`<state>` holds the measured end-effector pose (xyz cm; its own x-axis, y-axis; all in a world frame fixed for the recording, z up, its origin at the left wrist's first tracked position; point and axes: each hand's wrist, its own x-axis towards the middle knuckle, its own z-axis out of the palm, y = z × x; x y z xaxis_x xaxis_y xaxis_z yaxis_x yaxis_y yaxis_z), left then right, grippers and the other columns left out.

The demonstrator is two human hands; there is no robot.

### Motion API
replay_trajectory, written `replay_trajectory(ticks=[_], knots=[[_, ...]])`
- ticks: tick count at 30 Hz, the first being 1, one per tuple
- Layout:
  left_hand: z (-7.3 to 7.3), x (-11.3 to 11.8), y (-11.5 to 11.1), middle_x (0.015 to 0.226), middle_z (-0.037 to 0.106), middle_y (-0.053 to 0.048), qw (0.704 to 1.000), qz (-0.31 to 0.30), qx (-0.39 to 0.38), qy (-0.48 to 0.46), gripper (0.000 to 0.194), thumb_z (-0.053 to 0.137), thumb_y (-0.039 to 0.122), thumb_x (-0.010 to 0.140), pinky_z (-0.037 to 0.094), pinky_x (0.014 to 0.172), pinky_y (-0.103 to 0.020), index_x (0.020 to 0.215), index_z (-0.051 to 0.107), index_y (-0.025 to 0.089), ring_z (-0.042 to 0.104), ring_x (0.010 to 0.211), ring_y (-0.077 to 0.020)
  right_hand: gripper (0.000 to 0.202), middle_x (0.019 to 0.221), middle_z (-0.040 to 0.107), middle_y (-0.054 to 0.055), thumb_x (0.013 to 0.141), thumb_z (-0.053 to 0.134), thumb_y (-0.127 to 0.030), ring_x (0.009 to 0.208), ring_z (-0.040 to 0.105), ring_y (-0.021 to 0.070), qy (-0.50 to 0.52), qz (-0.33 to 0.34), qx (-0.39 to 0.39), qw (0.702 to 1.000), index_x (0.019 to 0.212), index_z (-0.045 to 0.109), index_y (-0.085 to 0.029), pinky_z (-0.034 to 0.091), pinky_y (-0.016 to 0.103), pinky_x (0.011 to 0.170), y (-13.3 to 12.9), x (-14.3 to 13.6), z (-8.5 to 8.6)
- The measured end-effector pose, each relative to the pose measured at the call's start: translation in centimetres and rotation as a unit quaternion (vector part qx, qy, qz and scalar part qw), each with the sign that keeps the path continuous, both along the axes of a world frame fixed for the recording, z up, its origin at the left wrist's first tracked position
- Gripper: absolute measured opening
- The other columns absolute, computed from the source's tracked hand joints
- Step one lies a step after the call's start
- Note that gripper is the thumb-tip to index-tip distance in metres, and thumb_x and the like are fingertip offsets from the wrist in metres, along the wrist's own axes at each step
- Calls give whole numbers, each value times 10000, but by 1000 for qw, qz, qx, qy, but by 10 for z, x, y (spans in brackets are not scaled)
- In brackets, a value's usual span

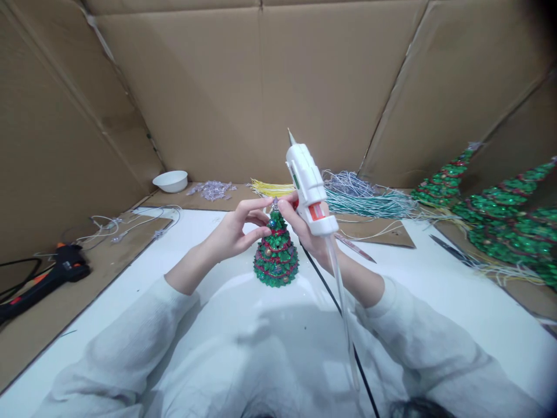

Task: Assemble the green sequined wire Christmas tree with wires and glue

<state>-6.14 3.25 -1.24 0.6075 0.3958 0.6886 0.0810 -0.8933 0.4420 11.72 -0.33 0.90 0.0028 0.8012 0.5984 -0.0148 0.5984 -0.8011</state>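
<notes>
Cardboard walls [195,87] frame two hands at a treetop

Left hand [230,229], half curled, meets the tip of the small tree [277,261]; whether it grips, I can't tell. Right hand [315,242] holds the glue gun [307,177] nozzle up, perhaps keeping heat clear, its fingers also at the tip! And the small tree stands upright between them on the white table [191,223], likely central for two-handed reach. Farther out: wires [372,203], pale pieces [213,190], a white bowl [170,182], bigger trees [500,215] at right.

The left hand [237,229] touches the little green tree [277,255]. The right hand [307,223] holds a white glue gun [307,180] by the tree's top. A white bowl [170,181] sits far back.
</notes>
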Motion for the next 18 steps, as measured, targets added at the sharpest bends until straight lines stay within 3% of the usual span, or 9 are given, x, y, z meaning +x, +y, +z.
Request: replay_trajectory(ticks=[5, 12, 14, 18], knots=[[2, -3, 0, 881, 636, -21, 999, 26, 14, 26, 654, 606, 133, 805, 568, 726, -309, 1344, 281, 310, 666, 801, -154, 128, 695, 580, -13, 810, 589, -304, 648, 531, 119, -26, 7, 5, 1000, 744, 581, -195, 460, 288, 641, -1, 3, 4], [25, -15, -11, 1115, 651, -81, 959, 185, 180, 116, 484, 592, 257, 827, 537, 778, -320, 1287, 440, 269, 659, 917, -194, 192, 667, 567, -24, 813, 583, -383, 592, 512, 109, -27, 23, -34, 999, 833, 609, -194, 451, 284, 609, 1, 10, 6], [33, -10, -16, 1069, 661, -70, 964, 211, 154, 50, 420, 557, 250, 850, 524, 808, -328, 1259, 466, 252, 653, 928, -189, 194, 708, 565, -15, 826, 563, -389, 608, 512, 112, 0, 9, -55, 998, 861, 599, -201, 445, 281, 594, 3, 11, 4], [41, 14, -22, 911, 668, -59, 957, 257, -30, -129, 218, 467, 318, 901, 515, 798, -318, 1043, 575, 193, 648, 880, -172, 166, 720, 537, -18, 832, 553, -379, 608, 495, 113, 50, -3, -66, 997, 832, 540, -214, 426, 270, 556, 8, 12, 0]])
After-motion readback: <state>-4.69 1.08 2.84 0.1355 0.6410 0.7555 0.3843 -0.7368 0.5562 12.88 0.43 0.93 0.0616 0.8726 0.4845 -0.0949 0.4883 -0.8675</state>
